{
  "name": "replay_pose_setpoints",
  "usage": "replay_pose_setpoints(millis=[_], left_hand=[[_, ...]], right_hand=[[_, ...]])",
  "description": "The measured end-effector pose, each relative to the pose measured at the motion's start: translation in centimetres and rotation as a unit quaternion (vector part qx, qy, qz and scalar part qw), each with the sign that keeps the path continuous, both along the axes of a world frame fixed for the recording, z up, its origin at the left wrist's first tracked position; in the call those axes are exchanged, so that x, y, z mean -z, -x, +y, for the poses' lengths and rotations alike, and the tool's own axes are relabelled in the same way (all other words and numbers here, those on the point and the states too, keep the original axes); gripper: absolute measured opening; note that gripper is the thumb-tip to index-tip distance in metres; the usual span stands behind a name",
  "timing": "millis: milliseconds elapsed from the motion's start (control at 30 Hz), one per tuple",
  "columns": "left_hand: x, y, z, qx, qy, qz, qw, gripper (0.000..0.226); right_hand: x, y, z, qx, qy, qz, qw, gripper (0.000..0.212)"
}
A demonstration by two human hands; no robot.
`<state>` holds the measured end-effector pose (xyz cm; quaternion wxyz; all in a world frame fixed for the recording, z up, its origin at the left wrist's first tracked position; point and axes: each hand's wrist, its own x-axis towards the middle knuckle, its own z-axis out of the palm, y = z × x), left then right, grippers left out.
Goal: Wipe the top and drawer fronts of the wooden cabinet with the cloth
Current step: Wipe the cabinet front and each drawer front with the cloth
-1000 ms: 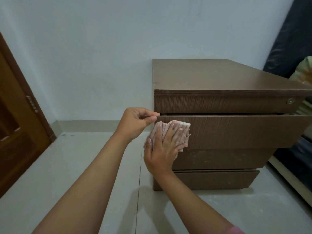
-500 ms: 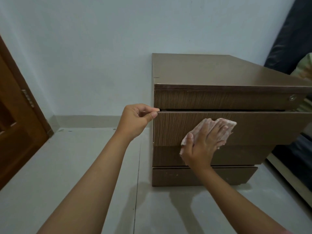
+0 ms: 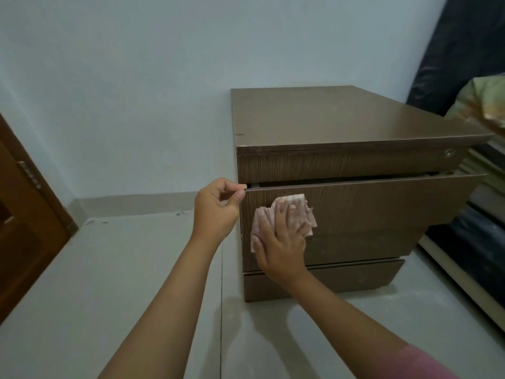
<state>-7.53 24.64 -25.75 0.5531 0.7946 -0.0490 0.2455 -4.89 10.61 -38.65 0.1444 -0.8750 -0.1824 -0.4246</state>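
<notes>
Two hands at work; left hand pinching drawer corner; right hand spread flat, pressing cloth on its front; unwiped length stretching rightward; lower fronts perhaps dusty.

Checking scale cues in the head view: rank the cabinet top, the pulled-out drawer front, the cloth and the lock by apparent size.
1. cabinet top
2. pulled-out drawer front, close behind; it sits nearer the camera, so unsure
3. cloth, partly covered by the right hand
4. lock
</notes>
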Motion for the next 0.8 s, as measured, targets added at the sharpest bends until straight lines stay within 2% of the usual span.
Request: replay_pose_setpoints(millis=[100, 300, 500, 600, 800], left_hand=[[0.5, 0.1, -0.7, -0.032, 0.005, -0.024, 0.999, 0.01], [1.1, 0.3, -2.1, -0.082, 0.024, -0.051, 0.995, 0.012], [1.3, 0.2, -2.4, -0.091, 0.043, -0.062, 0.993, 0.026], [1.1, 0.1, -2.3, -0.094, 0.043, -0.053, 0.993, 0.025], [0.6, 0.3, -2.4, -0.106, 0.025, -0.044, 0.993, 0.021]], right_hand=[[0.6, -0.6, -4.5, 0.02, 0.004, 0.013, 1.0, 0.059], [-1.7, -1.4, -12.3, 0.074, -0.113, 0.012, 0.991, 0.067], [-4.7, -2.2, -11.3, 0.098, -0.153, -0.039, 0.983, 0.076], [-4.7, -2.0, -9.0, 0.09, -0.125, -0.037, 0.987, 0.069], [-3.1, -1.8, -8.4, -0.012, 0.042, -0.061, 0.997, 0.06]])
